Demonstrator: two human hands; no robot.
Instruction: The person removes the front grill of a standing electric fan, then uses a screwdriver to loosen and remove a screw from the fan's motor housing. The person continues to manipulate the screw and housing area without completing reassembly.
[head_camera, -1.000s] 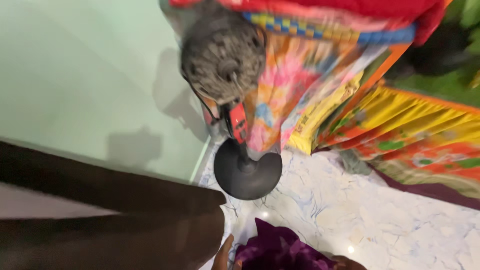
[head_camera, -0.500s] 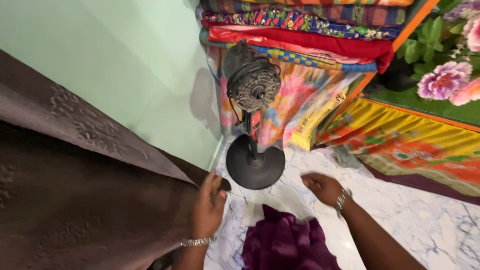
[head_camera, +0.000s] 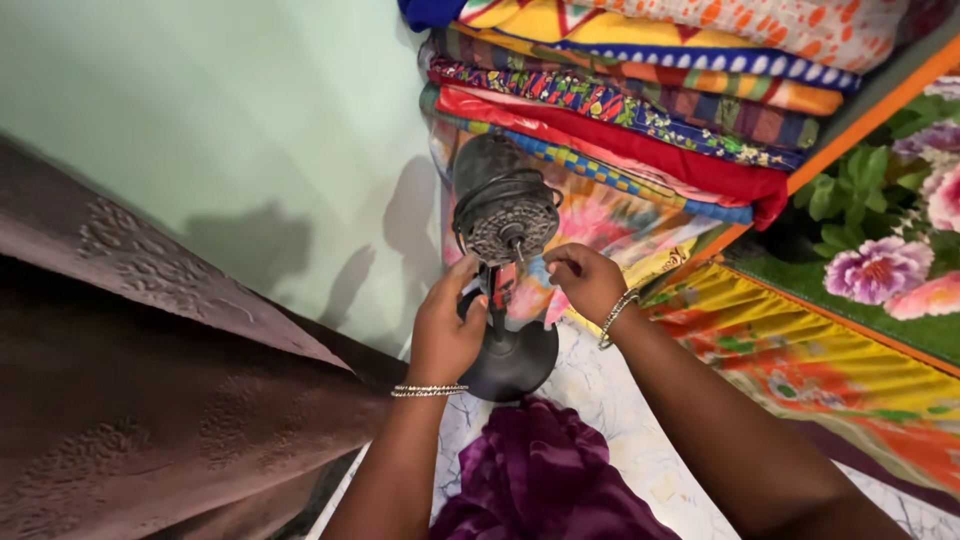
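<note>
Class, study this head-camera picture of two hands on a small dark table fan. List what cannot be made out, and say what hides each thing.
- Fan stem and switches: head view, covered by the left hand and right hand.
- Part of the fan base: hidden behind the left hand and wrist.
- Fan head: no blades can be made out on the dusty motor.
- Stacked fabrics: cut off by the top edge.
- Purple cloth: cut off by the bottom edge.

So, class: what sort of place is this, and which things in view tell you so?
Probably a room in a home: folded colourful fabrics stacked high, a small pedestal fan on the marble-patterned floor, and dark brown upholstery beside a plain green wall.
</note>
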